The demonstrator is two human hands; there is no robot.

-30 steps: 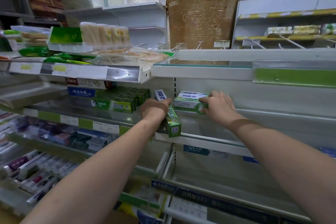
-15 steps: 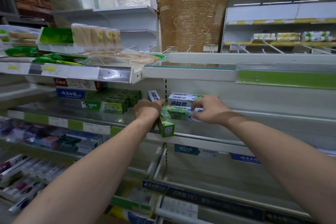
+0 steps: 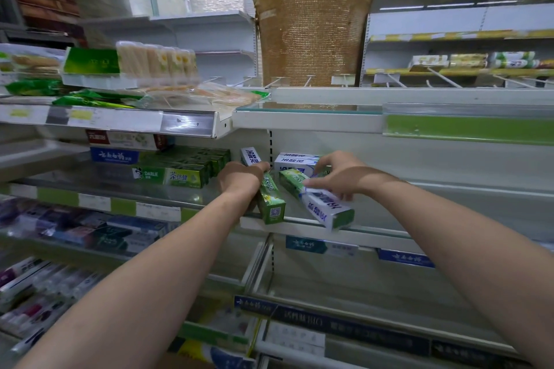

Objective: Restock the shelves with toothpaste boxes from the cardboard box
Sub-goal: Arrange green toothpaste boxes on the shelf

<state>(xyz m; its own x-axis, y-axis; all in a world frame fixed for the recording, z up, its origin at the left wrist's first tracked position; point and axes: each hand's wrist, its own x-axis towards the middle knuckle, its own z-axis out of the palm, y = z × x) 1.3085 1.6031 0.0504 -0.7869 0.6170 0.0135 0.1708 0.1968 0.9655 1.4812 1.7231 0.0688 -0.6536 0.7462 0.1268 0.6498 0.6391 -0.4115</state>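
My left hand grips a green and white toothpaste box that lies end-out on the middle shelf, its near end over the shelf's front edge. My right hand holds a second green and white toothpaste box, angled across the shelf with its white end sticking past the edge. Behind it a third white toothpaste box lies crosswise at the back. The cardboard box is out of view.
A row of green Darlie boxes and a blue box fill the shelf section to the left. Snack packets sit on the upper shelf. Lower shelves hold price strips and more tubes at left. A woven column stands behind.
My right hand has swung its box from lying crosswise to pointing outward, white end toward me. My left hand and its box have stayed nearly still.
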